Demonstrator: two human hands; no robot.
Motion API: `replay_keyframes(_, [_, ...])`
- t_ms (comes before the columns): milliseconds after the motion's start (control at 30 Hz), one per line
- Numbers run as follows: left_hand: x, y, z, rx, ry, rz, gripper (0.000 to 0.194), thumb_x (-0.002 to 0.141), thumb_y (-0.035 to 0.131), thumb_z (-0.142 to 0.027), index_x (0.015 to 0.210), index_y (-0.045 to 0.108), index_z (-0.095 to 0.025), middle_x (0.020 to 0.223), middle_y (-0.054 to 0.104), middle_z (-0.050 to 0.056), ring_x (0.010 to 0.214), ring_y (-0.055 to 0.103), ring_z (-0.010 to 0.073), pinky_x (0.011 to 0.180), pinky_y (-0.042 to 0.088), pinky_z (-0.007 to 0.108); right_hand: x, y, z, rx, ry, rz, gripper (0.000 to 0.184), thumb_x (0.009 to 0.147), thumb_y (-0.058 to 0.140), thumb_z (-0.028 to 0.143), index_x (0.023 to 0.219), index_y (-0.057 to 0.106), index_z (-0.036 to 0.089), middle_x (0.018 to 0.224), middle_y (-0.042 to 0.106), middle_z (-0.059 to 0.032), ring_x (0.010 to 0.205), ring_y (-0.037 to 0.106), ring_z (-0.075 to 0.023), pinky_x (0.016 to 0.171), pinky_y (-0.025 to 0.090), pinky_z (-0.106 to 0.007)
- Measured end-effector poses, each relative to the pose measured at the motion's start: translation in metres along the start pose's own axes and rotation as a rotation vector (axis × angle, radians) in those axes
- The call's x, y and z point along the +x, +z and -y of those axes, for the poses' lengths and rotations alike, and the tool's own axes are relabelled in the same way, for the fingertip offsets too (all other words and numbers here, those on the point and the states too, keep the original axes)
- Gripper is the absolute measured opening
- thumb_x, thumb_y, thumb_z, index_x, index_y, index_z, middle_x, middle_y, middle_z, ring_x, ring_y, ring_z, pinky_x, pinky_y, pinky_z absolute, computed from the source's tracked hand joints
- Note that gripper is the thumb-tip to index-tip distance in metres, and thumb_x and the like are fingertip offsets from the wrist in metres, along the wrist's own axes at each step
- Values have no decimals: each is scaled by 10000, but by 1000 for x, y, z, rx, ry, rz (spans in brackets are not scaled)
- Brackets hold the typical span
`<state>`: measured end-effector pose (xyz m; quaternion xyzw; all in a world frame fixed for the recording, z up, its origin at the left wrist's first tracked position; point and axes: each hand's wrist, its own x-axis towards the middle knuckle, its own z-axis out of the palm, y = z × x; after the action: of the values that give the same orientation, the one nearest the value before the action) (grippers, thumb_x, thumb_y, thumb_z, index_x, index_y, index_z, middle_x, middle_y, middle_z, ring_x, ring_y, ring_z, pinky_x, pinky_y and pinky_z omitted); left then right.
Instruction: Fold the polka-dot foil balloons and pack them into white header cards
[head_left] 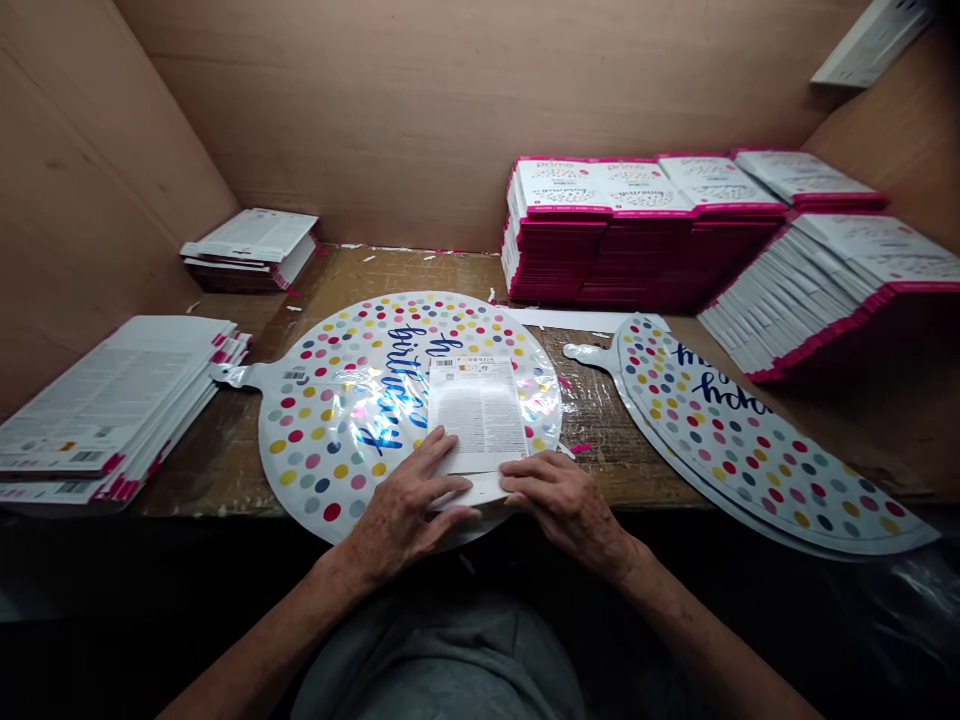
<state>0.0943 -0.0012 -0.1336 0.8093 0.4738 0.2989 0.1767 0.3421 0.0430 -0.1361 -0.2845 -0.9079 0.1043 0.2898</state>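
Note:
A flat round foil balloon (315, 420) lies on the bench, printed with coloured polka dots and blue script reading "birthday". A white printed card (476, 410) with a barcode lies on top of it. My left hand (405, 505) and my right hand (566, 505) rest on the card's lower part, with fingers over its folded bottom edge. A second foil balloon (750, 460) lies folded in half to the right, its tail pointing left.
Stacks of pink-edged white packets (637, 235) rise at the back right and right. White printed packets (112, 400) lie in a pile at the left, with a smaller pile (251, 250) behind them. The scuffed wooden bench (615, 450) stands between plywood walls (375, 110).

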Motion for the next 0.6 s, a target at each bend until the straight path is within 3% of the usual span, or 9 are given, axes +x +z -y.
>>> replay_keyframes(100, [12, 8, -1, 59, -124, -76, 312, 945, 502, -354, 795, 731, -206, 1286, 634, 122, 1365, 441, 336, 1083, 443, 513, 14, 6, 3, 132, 194, -25, 246, 994, 497, 264, 850, 682, 190, 885, 706, -51, 797, 659, -155, 737, 547, -282])
replay_keyframes(167, [19, 15, 0, 134, -253, -177, 299, 902, 571, -412, 738, 678, -186, 1249, 642, 156, 1289, 513, 373, 1039, 466, 541, 18, 10, 4, 43, 279, -103, 234, 989, 506, 315, 914, 679, 178, 954, 695, -85, 846, 667, -182, 736, 556, -301])
replay_keyframes(233, [24, 23, 3, 216, -357, -280, 296, 854, 631, -464, 853, 652, -169, 1333, 576, 210, 1258, 526, 406, 1015, 457, 582, 14, 12, 2, -129, 218, -124, 308, 972, 521, 406, 1075, 664, 153, 1138, 666, -149, 973, 652, -243, 808, 559, -373])
replay_keyframes(300, [25, 32, 6, 267, -374, -340, 382, 858, 623, -477, 1054, 610, -149, 1420, 490, 249, 1295, 485, 418, 1036, 417, 606, 4, 7, -2, -236, 41, -45, 441, 953, 522, 475, 1211, 618, 130, 1255, 629, -175, 1042, 625, -277, 876, 544, -426])
replay_keyframes(400, [22, 42, 6, 264, -319, -355, 519, 869, 602, -484, 1237, 525, -126, 1448, 456, 264, 1355, 413, 421, 1093, 342, 619, -18, -4, -9, -266, -178, 5, 404, 959, 548, 392, 1247, 597, 113, 1194, 678, -148, 985, 637, -242, 857, 551, -391])
replay_keyframes(500, [19, 41, -6, 138, -336, -367, 596, 824, 643, -527, 1254, 528, -131, 1413, 500, 245, 1370, 388, 423, 1118, 303, 625, -32, -12, -10, -295, -191, -128, 274, 949, 581, 196, 1209, 620, 120, 1079, 724, -126, 897, 658, -212, 780, 551, -354])
replay_keyframes(600, [22, 25, -23, -134, -537, -407, 637, 775, 678, -565, 1246, 552, -154, 1302, 599, 199, 1248, 531, 384, 1042, 428, 570, -26, -11, -5, -267, -93, -292, 316, 936, 577, 134, 1251, 609, 145, 1076, 723, -131, 931, 666, -212, 791, 541, -355])
